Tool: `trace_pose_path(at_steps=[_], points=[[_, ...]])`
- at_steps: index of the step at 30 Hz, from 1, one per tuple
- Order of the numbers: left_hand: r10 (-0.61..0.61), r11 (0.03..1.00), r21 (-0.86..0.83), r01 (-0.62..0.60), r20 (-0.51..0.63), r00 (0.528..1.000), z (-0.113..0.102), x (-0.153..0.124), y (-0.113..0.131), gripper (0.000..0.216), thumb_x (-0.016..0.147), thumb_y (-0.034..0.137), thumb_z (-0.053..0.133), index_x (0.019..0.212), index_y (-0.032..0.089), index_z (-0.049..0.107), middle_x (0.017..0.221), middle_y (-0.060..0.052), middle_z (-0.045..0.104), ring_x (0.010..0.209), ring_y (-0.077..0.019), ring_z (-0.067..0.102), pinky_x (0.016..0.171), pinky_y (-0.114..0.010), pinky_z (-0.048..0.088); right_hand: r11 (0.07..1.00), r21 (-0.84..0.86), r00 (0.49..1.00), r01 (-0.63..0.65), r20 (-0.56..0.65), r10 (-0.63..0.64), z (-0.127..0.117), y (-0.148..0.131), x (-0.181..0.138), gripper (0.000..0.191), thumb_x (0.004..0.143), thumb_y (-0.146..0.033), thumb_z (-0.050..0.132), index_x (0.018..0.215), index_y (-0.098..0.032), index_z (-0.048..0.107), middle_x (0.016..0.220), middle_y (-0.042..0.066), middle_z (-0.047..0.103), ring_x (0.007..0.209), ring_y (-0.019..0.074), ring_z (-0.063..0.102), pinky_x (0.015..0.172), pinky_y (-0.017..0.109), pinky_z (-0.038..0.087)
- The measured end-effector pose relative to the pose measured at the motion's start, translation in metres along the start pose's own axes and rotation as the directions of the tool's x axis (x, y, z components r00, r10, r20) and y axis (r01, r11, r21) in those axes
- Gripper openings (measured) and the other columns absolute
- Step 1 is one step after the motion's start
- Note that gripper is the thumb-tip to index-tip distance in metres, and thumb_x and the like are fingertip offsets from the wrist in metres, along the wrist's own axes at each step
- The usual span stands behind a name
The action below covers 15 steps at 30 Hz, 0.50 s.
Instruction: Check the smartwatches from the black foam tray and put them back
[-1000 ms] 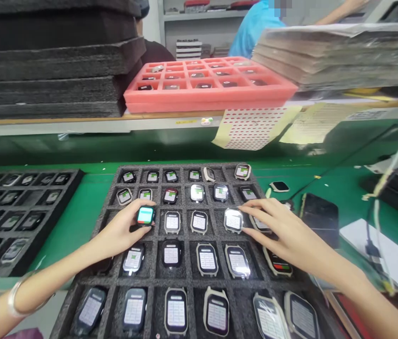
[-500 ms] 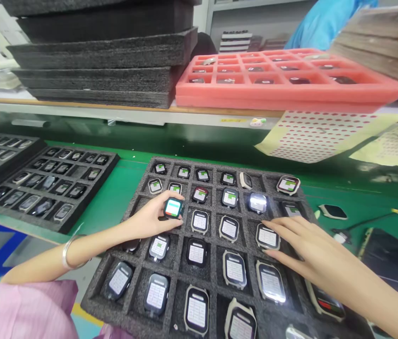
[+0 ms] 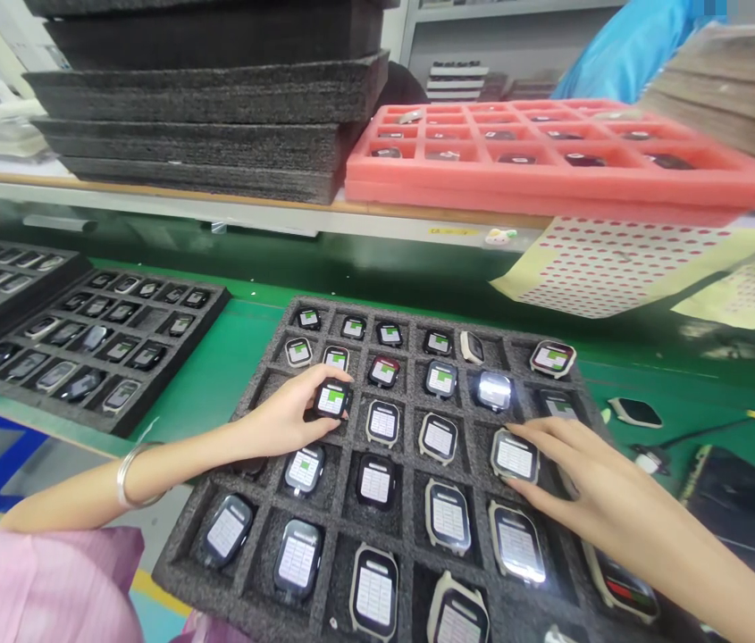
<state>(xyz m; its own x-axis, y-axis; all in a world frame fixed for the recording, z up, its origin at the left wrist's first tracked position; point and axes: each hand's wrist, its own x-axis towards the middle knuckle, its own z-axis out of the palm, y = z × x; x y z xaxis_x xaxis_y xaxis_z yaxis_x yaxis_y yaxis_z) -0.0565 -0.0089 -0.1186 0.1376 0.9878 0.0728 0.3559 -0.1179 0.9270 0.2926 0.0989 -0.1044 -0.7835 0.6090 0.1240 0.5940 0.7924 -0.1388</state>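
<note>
A black foam tray (image 3: 263,375) lies in front of me on the green belt, its cells filled with several smartwatch bodies with lit screens. My left hand (image 3: 283,415) pinches one watch (image 3: 332,398) at the left of the third row, thumb and fingers around its case. My right hand (image 3: 584,473) lies flat over the tray's right side, fingers spread, fingertips touching a watch (image 3: 515,456) in its cell. A watch with a red and green screen (image 3: 384,370) sits just behind my left hand.
Two more black trays of watches (image 3: 92,335) lie to the left on the green belt (image 3: 222,357). A shelf above carries stacked black foam (image 3: 216,107) and a red foam tray (image 3: 551,174). A loose watch (image 3: 635,412) lies right of the tray. A person in blue stands behind.
The watch in my left hand changed from a colourful screen to a white grid screen. My right fingers shifted slightly onto the watch in the right column. The view turned left, then settled.
</note>
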Motion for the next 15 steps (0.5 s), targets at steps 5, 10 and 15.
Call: trace_pose_path(at_steps=[5, 10, 15], points=[[0.115, 0.905, 0.402, -0.141, 0.088, 0.989, -0.006, -0.004, 0.008, 0.045, 0.080, 0.015, 0.059, 0.122, 0.019, 0.045, 0.124, -0.012, 0.048, 0.118, -0.0264, 0.047, 0.101, -0.044, 0.040, 0.978, 0.193, 0.988, -0.083, -0.112, 0.106, -0.007, -0.007, -0.004, 0.042, 0.085, -0.046, 0.055, 0.118, -0.020, 0.057, 0.110, 0.011, 0.058, 0.094, 0.0299, 0.061, 0.083, 0.045, 0.052], [0.203, 0.654, 0.706, -0.273, 0.184, 0.962, -0.001, 0.008, 0.033, 0.043, 0.082, 0.026, 0.060, 0.122, 0.014, 0.048, 0.125, -0.016, 0.046, 0.118, -0.0309, 0.043, 0.098, -0.048, 0.039, 0.656, 0.728, 0.962, -0.200, 0.017, 0.274, -0.021, -0.022, 0.000, 0.042, 0.079, -0.038, 0.069, 0.115, -0.026, 0.053, 0.109, 0.008, 0.059, 0.091, 0.0258, 0.064, 0.077, 0.036, 0.057], [0.079, 0.450, 0.806, -0.383, 0.392, 0.917, 0.029, 0.041, 0.054, 0.027, 0.083, 0.032, 0.061, 0.099, 0.010, 0.058, 0.103, -0.014, 0.058, 0.097, -0.0306, 0.054, 0.082, -0.045, 0.045, 0.255, 0.947, 0.961, -0.196, 0.134, 0.240, -0.030, -0.047, 0.026, 0.050, 0.076, -0.027, 0.073, 0.115, -0.023, 0.043, 0.093, 0.007, 0.062, 0.058, 0.0169, 0.065, 0.041, 0.023, 0.050]])
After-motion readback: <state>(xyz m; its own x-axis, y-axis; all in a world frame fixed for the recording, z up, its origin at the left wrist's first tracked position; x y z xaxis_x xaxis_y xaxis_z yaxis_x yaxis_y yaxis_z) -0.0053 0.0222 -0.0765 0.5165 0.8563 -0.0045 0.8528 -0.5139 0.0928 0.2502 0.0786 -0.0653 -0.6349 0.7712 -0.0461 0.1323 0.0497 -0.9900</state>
